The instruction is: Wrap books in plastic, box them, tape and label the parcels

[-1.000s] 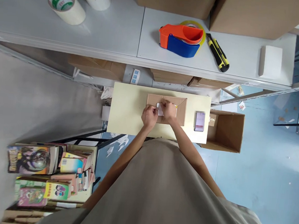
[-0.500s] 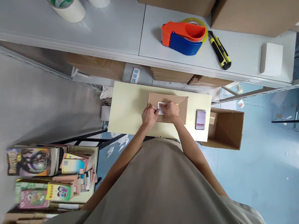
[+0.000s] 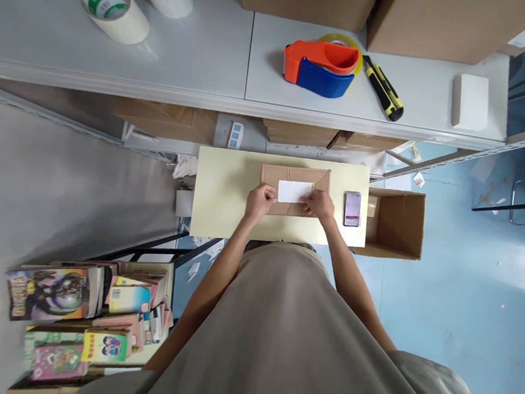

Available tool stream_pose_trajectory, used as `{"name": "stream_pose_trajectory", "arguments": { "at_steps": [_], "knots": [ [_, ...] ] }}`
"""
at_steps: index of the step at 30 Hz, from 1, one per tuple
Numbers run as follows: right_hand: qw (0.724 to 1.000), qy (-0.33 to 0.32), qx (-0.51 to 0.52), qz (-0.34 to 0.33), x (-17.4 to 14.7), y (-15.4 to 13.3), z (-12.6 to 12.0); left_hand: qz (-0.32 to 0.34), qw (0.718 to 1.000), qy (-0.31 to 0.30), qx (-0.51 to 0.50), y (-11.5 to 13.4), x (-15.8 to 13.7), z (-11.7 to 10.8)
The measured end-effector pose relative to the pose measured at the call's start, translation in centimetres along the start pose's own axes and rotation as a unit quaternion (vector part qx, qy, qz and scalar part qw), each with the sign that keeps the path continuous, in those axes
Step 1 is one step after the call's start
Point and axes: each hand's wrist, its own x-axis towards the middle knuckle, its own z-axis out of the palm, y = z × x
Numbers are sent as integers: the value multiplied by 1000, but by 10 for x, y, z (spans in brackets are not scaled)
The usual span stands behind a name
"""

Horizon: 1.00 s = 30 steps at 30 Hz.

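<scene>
A white label [image 3: 293,192] lies flat along the top of a closed brown cardboard box [image 3: 271,173], which sits on a pale yellow tabletop [image 3: 224,218]. At the label's right end is my right hand [image 3: 321,206], its fingers closed on that edge. My left hand [image 3: 259,202] is just off the label's left end, over the left side of the box. Its fingers are pinched together, and whatever is between them is too small to make out.
Right of the box lies a phone [image 3: 352,209]; an open carton [image 3: 398,224] stands beyond the table edge. On the grey shelf ahead are an orange and blue tape dispenser [image 3: 322,67], a utility knife [image 3: 383,90] and tape rolls [image 3: 117,15]. Books [image 3: 129,296] fill the lower left.
My right hand has slid rightward from the label's middle to its right end, uncovering the label. My left hand has drawn slightly left, away from the label's left edge.
</scene>
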Motion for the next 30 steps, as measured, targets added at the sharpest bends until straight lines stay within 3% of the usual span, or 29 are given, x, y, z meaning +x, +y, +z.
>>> {"name": "stream_pose_trajectory", "arguments": {
  "at_steps": [4, 7, 9, 11, 13, 16, 22, 26, 30],
  "knots": [
    [991, 128, 18, 38, -15, 51, -7, 14, 998, 14, -60, -18, -3, -6],
    [972, 214, 76, 51, -26, 90, 1, -30, 991, 74, -108, -48, -12, -15],
    [966, 213, 138, 51, -31, 110, 14, -88, 987, 82, -105, -71, -22, -19],
    [963, 181, 196, 30, -33, 120, 33, -111, 989, 32, -89, -87, -32, -16],
    [961, 158, 227, 6, -35, 119, 52, -105, 991, -15, -85, -94, -44, -10],
    [958, 154, 243, -19, -43, 108, 67, -66, 994, -33, -84, -86, -59, -6],
    [929, 222, 287, -71, -79, 87, 42, 66, 995, 30, -71, -52, -80, -41],
    [918, 272, 288, -27, -97, 83, 33, 41, 989, 50, -137, -47, -83, -52],
    [942, 233, 240, 33, -105, 82, 43, -30, 991, 21, -128, -55, -78, -47]
  ]
}}
